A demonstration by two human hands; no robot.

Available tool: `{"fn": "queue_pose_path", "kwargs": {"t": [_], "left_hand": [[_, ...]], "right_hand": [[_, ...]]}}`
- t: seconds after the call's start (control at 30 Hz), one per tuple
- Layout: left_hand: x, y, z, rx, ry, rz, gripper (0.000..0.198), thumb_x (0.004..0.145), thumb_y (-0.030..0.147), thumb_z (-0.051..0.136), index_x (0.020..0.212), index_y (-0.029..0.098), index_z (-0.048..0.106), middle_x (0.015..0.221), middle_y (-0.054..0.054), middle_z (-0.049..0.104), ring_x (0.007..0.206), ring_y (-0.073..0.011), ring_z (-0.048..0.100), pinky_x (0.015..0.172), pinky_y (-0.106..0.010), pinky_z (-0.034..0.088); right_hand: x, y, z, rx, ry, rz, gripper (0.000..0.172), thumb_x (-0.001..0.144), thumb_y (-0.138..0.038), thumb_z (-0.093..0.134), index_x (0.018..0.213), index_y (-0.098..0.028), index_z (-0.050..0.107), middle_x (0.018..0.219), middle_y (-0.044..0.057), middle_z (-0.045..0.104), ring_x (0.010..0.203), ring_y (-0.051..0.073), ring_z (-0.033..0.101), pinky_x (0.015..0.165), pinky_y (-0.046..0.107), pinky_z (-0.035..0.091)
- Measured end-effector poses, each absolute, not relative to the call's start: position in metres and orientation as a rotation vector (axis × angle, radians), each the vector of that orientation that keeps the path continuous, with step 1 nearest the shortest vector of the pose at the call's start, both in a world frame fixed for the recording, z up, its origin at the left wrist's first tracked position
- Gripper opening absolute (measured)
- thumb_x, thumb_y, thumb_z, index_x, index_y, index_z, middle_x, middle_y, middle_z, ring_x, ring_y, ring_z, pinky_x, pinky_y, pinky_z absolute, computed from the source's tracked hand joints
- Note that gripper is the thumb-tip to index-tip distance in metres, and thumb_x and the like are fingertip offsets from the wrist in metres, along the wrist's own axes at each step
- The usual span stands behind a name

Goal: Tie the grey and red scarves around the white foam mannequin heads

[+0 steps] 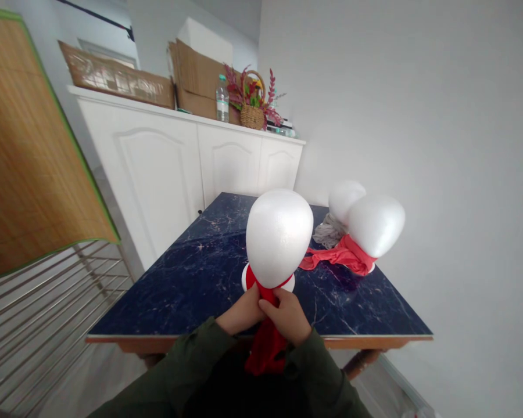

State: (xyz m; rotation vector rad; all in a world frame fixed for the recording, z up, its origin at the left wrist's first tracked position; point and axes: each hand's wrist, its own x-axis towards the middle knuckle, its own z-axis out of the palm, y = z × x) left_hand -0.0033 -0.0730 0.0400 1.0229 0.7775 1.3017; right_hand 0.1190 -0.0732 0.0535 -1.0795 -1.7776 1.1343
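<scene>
- Far left of the grip, a woven mat (39,145) is hanging over a metal rack, which is standing beyond the table's left edge and probably limiting a wide elbow swing.
- Nearer on the left, the dark marbled table (192,278) is offering a broad stretch of smooth surface for sideways movement; its near edge is running just under the forearms.
- At the grip, the left hand (246,309) is curling closed around red cloth (268,348), its fingers partly hidden.
- The cloth is wrapping around the neck of the form just beyond the grip, and its loose end is dangling below the hands, over the near edge. It is looking light, soft and stretchy; the gathered part at the neck is seeming the surest place to hold.
- Directly beyond the grip, a white head form (279,235) is standing upright on its base. It is looking light, stiff, smooth and easily dented, so hard pulling would likely be tipping it; the neck is seeming the better hold.
- Meeting the left hand, the right hand (290,316) is pinching the same cloth, thumb on top, leaving little gap.
- Right of the grip and farther back, coral cloth (348,255), grey cloth (330,232) and two more white forms (377,223) are crowding the table toward the wall (440,116).
</scene>
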Motion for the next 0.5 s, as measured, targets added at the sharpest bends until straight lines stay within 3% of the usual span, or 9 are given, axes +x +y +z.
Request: {"fn": "queue_pose_path", "kwargs": {"t": [0.17, 0.27, 0.5], "left_hand": [[-0.010, -0.085, 0.050, 1.034, 0.743, 1.093, 0.056, 0.061, 0.003, 0.065, 0.114, 0.016, 0.051, 0.111, -0.011, 0.058, 0.104, -0.0232, 0.053, 0.093, -0.038, 0.036], [-0.014, -0.084, 0.050, 0.849, 0.655, 1.050, 0.049, 0.068, 0.011, 0.064, 0.114, 0.017, 0.051, 0.108, -0.010, 0.060, 0.101, -0.0200, 0.055, 0.092, -0.033, 0.038], [-0.031, -0.070, 0.042, 0.550, 0.665, 1.071, 0.023, 0.071, 0.005, 0.055, 0.094, 0.009, 0.059, 0.086, -0.008, 0.067, 0.076, -0.0139, 0.063, 0.073, -0.022, 0.047]], "right_hand": [[0.122, -0.071, 0.057, -0.660, -1.162, 1.906, 0.018, 0.064, -0.027, 0.061, 0.077, -0.015, 0.062, 0.066, 0.001, 0.062, 0.064, 0.015, 0.056, 0.068, 0.029, 0.042], [0.124, -0.070, 0.057, -0.611, -1.077, 1.974, 0.020, 0.060, -0.027, 0.066, 0.075, -0.013, 0.063, 0.068, 0.003, 0.064, 0.070, 0.016, 0.059, 0.073, 0.030, 0.042], [0.137, -0.060, 0.042, -0.714, -0.994, 1.919, 0.023, 0.061, -0.026, 0.067, 0.079, -0.012, 0.064, 0.079, 0.005, 0.067, 0.076, 0.015, 0.059, 0.073, 0.027, 0.043]]}}
